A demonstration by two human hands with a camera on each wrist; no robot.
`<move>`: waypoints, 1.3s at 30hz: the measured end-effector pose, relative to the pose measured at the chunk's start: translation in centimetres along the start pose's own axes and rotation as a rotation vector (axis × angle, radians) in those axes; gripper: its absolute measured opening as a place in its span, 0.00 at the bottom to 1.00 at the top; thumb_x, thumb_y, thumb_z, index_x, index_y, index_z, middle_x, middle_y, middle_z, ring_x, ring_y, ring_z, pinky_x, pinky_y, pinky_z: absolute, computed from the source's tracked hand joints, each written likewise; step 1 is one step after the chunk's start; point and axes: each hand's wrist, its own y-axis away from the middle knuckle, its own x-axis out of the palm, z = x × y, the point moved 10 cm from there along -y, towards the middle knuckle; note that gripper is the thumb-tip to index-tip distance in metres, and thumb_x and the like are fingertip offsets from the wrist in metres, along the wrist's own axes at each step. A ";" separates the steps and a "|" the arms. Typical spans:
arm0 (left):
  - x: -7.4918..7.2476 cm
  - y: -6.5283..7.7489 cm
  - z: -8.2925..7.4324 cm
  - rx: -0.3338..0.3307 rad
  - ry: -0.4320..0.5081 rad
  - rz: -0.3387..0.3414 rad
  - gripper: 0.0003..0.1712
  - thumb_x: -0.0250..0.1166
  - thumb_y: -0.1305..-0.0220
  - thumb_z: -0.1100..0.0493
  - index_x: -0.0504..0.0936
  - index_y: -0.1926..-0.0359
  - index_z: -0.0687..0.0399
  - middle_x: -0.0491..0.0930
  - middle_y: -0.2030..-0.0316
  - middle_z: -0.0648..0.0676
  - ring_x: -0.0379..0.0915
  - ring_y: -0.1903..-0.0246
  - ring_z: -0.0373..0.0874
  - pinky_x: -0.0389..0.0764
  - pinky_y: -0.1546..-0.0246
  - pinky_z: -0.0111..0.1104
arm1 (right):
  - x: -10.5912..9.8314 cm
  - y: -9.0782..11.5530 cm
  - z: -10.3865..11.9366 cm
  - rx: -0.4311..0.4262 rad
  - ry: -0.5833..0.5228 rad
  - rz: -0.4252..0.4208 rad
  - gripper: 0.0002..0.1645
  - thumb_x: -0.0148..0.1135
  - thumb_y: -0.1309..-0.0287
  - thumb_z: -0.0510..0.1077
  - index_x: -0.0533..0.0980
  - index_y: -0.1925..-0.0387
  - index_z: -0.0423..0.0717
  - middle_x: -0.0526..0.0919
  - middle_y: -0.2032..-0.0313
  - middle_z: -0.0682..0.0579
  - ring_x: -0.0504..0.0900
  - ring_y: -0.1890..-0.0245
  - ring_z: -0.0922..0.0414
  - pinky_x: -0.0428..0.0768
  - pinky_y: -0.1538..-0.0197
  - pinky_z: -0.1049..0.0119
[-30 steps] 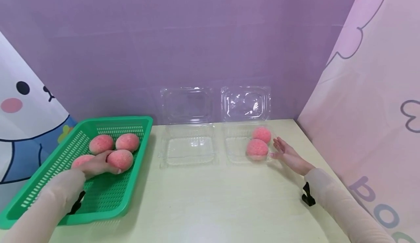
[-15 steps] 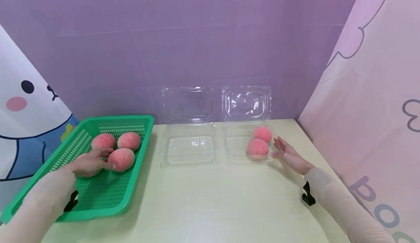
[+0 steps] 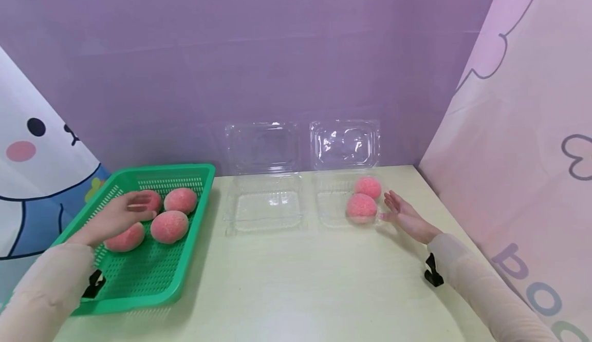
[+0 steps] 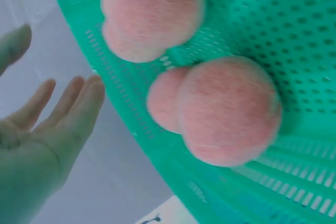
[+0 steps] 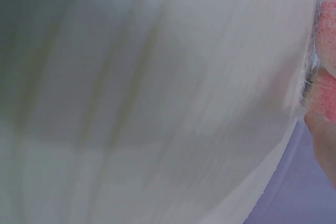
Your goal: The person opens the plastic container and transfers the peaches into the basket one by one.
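Observation:
My left hand (image 3: 115, 217) hovers over the green basket (image 3: 195, 235), fingers extended and spread, holding nothing. It partly covers the back-left peach (image 3: 156, 202). Also in the basket lie a front-right peach (image 3: 169, 227), a back-right peach (image 3: 181, 200) and a left peach (image 3: 126, 238). In the left wrist view the left palm (image 4: 39, 150) is apart from the fruit. My right hand (image 3: 409, 221) is at the right side of a clear plastic box (image 3: 331, 206), fingers fairly straight; whether it touches the box is unclear. Two peaches (image 3: 362, 208) sit in that box.
Left of the filled box stands a second clear plastic box (image 3: 268, 211), with nothing visible in it. Both lids (image 3: 346, 146) stand raised against the purple backdrop (image 3: 296, 64). A pale tabletop (image 3: 287, 285) extends in front; a printed pink sheet (image 3: 522, 141) borders the right.
My left hand has let go of the front-right peach and moved back and left, above the back-left one. The peach remains in the basket. My right hand has stayed in place.

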 end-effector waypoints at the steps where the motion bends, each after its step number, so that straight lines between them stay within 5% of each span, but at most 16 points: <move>1: -0.4 0.0 -0.5 0.008 0.007 -0.026 0.40 0.52 0.35 0.43 0.52 0.34 0.67 0.58 0.38 0.72 0.57 0.41 0.68 0.71 0.51 0.57 | 0.0 0.0 0.1 -0.005 0.002 0.002 0.54 0.54 0.39 0.45 0.25 0.31 0.42 0.32 0.29 0.43 0.35 0.30 0.43 0.42 0.32 0.42; 9: -1.8 0.0 -4.8 0.015 0.091 -0.130 0.40 0.48 0.36 0.37 0.53 0.32 0.56 0.57 0.36 0.65 0.55 0.39 0.64 0.70 0.50 0.56 | 0.0 0.1 0.4 -0.007 -0.004 0.000 0.54 0.54 0.39 0.43 0.24 0.32 0.40 0.31 0.29 0.41 0.35 0.30 0.41 0.41 0.32 0.42; 15: -0.9 -0.3 -9.2 0.051 0.156 -0.169 0.35 0.48 0.36 0.38 0.59 0.35 0.53 0.61 0.37 0.61 0.56 0.38 0.60 0.69 0.48 0.54 | -0.1 0.1 0.5 -0.002 0.014 -0.006 0.55 0.54 0.39 0.44 0.24 0.32 0.41 0.31 0.29 0.42 0.35 0.30 0.41 0.41 0.32 0.42; 25: 3.4 -3.0 -15.0 0.120 0.252 -0.118 0.24 0.53 0.34 0.49 0.66 0.40 0.53 0.66 0.40 0.57 0.63 0.41 0.54 0.70 0.45 0.49 | 0.0 0.3 0.6 0.011 0.031 -0.011 0.54 0.54 0.39 0.46 0.25 0.31 0.41 0.33 0.29 0.41 0.35 0.30 0.41 0.42 0.33 0.41; 31: 6.8 -5.1 -18.1 0.215 0.239 -0.088 0.19 0.56 0.36 0.57 0.72 0.46 0.58 0.73 0.47 0.59 0.70 0.46 0.53 0.75 0.48 0.45 | 0.1 0.4 0.6 0.008 0.009 -0.005 0.54 0.54 0.39 0.45 0.25 0.31 0.41 0.32 0.29 0.41 0.35 0.30 0.41 0.41 0.33 0.41; 39: 11.2 -7.3 -20.5 0.245 0.240 -0.006 0.19 0.58 0.38 0.60 0.72 0.46 0.58 0.76 0.50 0.58 0.72 0.48 0.51 0.77 0.51 0.40 | -0.1 0.2 0.5 -0.002 0.010 -0.012 0.54 0.55 0.39 0.45 0.25 0.31 0.42 0.33 0.29 0.41 0.35 0.30 0.41 0.42 0.33 0.41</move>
